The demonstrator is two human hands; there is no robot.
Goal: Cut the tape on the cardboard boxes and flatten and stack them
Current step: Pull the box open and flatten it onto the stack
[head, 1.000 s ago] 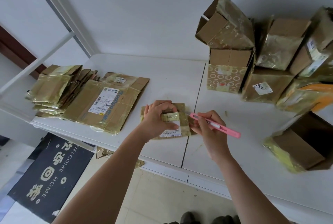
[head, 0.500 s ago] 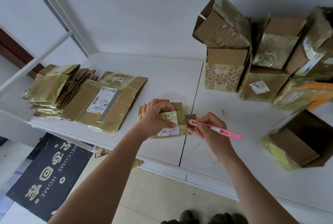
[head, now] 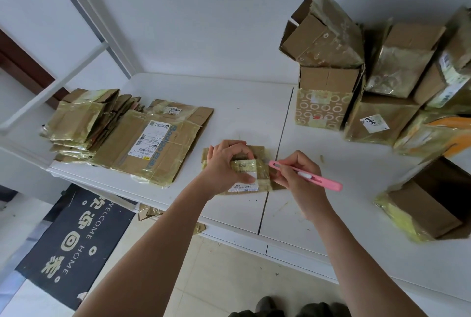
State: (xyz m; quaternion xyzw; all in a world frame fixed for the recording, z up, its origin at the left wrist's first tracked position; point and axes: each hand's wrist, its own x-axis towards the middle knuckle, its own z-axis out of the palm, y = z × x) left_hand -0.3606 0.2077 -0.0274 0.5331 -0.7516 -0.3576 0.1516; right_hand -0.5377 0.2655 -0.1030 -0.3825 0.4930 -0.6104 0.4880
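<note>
**Cutter tip at the box's right end**

The small taped box (head: 244,171) lies near the tabletop (head: 249,118) front edge, long axis left-right. The left hand (head: 224,163) curls its fingers over it; the right hand (head: 298,176) pinches the pink cutter (head: 305,175), tip pointing left at the tape.

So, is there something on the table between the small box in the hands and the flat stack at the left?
Nothing visible. The small box, gripped by the left hand, lies just right of the flattened stack; only bare white table shows between them. The right hand holds the pink cutter on the far side.
</note>
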